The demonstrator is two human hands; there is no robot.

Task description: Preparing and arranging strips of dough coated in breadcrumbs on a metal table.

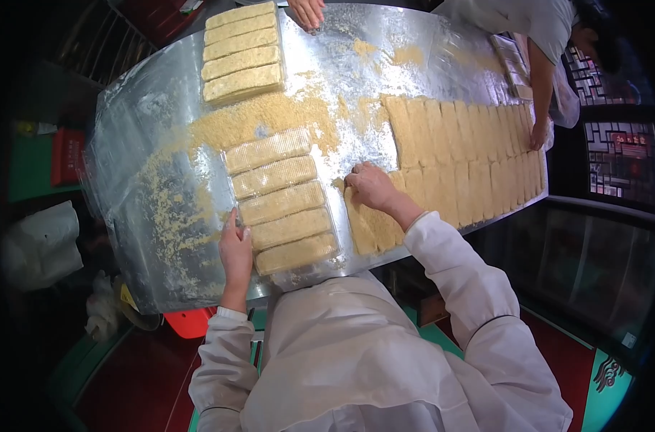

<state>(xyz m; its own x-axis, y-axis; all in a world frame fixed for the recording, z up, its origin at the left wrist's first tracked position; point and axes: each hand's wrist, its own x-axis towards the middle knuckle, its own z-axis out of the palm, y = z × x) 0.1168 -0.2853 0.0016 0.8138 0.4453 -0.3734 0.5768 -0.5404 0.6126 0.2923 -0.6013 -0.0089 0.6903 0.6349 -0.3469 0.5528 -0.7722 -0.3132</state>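
My left hand (235, 243) touches the left edge of a clear plastic tray (231, 186), thumb and fingers apart. Long crumb-coated pastry bars (284, 201) lie side by side in its compartments; ribbed clear plastic shows over the upper ones. My right hand (368, 184), fingers curled down, rests at the upper left end of the near row of coated bars (449, 194). Whether its fingers grip a bar is hidden. A second row of bars (451, 132) lies just beyond, close against the near one. Loose yellow crumbs (251, 120) are spread past the tray.
Filled trays (242, 54) are stacked at the metal table's (160, 121) far side. Another person's hand (307, 13) is beside them. At the right, a co-worker's arm (540, 81) reaches to the bars, near another tray (513, 67). A red container (189, 322) stands below the near edge.
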